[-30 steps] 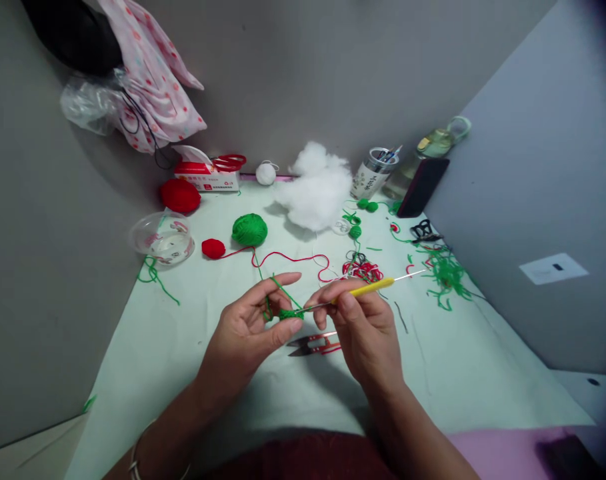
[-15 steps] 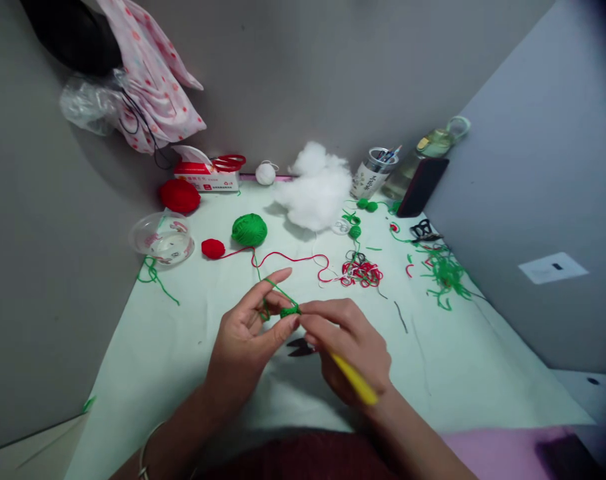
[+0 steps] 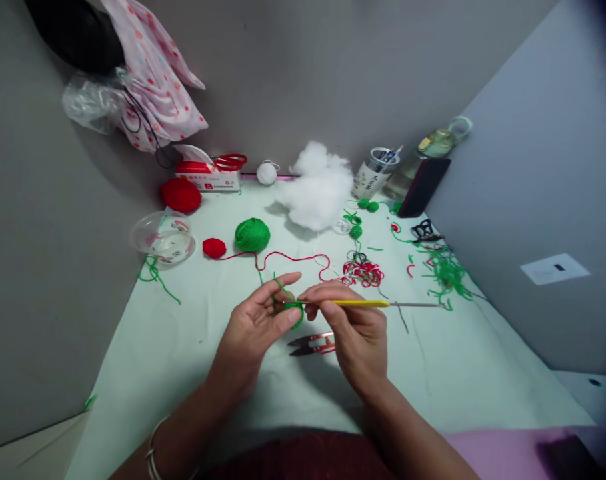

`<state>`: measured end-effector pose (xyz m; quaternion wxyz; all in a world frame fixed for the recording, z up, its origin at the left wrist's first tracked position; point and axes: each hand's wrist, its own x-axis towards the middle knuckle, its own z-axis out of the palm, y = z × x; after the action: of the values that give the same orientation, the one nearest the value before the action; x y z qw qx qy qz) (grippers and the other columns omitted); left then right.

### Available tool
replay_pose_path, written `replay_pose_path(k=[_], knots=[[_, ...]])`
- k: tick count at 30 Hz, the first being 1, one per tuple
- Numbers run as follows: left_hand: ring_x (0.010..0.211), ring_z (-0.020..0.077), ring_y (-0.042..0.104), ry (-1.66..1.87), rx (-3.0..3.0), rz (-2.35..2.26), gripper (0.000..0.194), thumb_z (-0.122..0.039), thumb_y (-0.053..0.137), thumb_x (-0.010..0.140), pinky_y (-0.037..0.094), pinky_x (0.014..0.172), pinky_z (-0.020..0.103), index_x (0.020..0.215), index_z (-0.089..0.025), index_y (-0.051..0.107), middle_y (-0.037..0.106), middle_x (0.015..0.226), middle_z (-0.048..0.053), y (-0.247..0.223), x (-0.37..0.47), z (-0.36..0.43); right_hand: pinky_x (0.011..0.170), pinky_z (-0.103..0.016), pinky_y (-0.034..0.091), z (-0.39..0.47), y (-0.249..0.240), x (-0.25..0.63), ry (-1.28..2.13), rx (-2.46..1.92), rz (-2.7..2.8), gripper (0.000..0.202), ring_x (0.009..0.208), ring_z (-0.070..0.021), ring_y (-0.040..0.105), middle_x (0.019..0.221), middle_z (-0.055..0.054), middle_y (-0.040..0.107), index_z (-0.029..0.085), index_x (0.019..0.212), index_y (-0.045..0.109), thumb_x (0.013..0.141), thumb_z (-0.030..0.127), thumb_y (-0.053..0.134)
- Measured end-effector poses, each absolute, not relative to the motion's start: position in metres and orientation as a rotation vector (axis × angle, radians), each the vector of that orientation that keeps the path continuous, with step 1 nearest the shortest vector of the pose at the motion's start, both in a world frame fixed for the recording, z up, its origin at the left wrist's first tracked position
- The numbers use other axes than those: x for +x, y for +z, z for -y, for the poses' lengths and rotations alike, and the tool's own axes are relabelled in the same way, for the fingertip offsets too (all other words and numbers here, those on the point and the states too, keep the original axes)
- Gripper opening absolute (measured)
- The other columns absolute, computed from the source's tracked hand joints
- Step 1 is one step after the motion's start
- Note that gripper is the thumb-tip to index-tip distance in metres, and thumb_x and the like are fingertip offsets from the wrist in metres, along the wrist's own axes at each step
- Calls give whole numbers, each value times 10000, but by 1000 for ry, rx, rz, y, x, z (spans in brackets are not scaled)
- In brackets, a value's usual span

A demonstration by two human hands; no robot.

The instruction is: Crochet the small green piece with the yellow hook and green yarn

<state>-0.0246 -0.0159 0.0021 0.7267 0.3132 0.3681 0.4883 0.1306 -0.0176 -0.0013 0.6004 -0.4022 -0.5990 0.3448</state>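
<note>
My left hand (image 3: pixel 253 327) pinches a small green crochet piece (image 3: pixel 297 316) between thumb and fingers. Green yarn runs over its raised index finger, leading back to the green yarn ball (image 3: pixel 253 235). My right hand (image 3: pixel 355 333) grips a crochet hook (image 3: pixel 363 304) with a yellow handle. The hook lies level, its tip at the green piece and its long metal end pointing right. Below the hands, thread snips (image 3: pixel 310 343) with dark blades lie on the table, their right end hidden behind my right hand.
Behind the hands are a small red yarn ball (image 3: pixel 214 248), white stuffing (image 3: pixel 317 190) and a tangle of red yarn (image 3: pixel 363 272). A plastic tub (image 3: pixel 165 241) stands left; green yarn scraps (image 3: pixel 447 270) lie right. A pen holder (image 3: pixel 375 173) and phone (image 3: pixel 423 188) stand behind.
My right hand has turned the hook from slanting down toward me to lying level. The green piece has tilted downward, showing more of it, and more of the snips is visible.
</note>
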Motion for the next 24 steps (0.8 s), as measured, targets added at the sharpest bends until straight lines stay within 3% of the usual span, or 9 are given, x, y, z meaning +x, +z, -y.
replay_pose_path(k=[6,11,18,21,24], knots=[[859,134,634,948,414,-649,386,-258,879,803,528,848,248,1184,-231,824,707,904,22,0,-22,11,786,-355,607,24,-8,133,364,-901,1675,342,953,-206,720,1073,-84,778,287,1185,800,957,74,658],[779,116,611,975,366,-648,311,-270,888,774,534,769,225,1069,-173,860,699,870,28,-1,-26,4,685,-305,566,19,-5,139,845,-890,1243,243,733,-143,661,901,-9,755,318,1055,809,1036,193,602],[1042,183,641,954,837,-734,428,-298,820,889,465,1018,314,1312,-333,765,732,1066,23,-3,-33,11,692,-271,562,16,-8,135,1064,-924,1184,138,778,-142,687,911,-18,779,309,990,839,994,297,701],[1003,199,642,950,872,-765,495,-307,828,877,491,974,342,1363,-331,734,684,1009,22,-2,-37,11,641,-252,549,14,-8,136,1179,-875,1064,144,692,-120,655,867,-16,775,282,970,828,995,340,699],[893,160,601,1000,879,-817,477,-278,854,843,504,857,289,1310,-311,764,628,926,3,1,-40,10,626,-242,549,11,-4,136,1261,-821,987,178,654,-110,649,832,-19,774,254,922,813,999,360,691]])
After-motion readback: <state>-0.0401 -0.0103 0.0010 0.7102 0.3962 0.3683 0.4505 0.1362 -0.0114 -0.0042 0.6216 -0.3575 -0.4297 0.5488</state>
